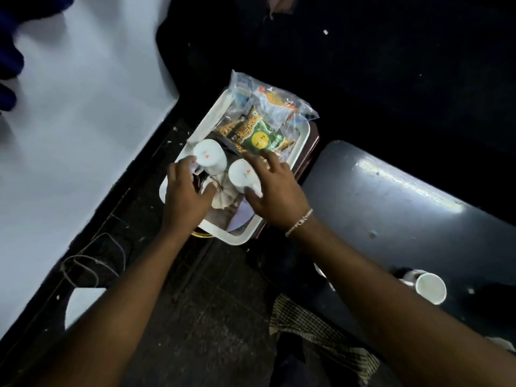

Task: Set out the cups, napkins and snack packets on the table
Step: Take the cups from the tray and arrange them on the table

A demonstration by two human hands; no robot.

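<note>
A white tray (303, 135) sits low between a white table and a dark seat. On it stand two white cups upside down, one on the left (211, 157) and one on the right (242, 174). My left hand (185, 195) curls around the handle of the left cup. My right hand (275, 191) wraps the handle side of the right cup, fingers spread over it. A crumpled white napkin (223, 198) lies between the hands. Behind the cups a clear plastic bag (275, 107) holds snack packets, with a green packet (264, 139) in front.
The white table (83, 135) fills the left side. A dark grey seat (405, 205) lies at right with an open paper cup (430, 287) on it. Loose wires (83, 263) trail on the dark floor. A blue-sleeved person (8, 57) is at the far left.
</note>
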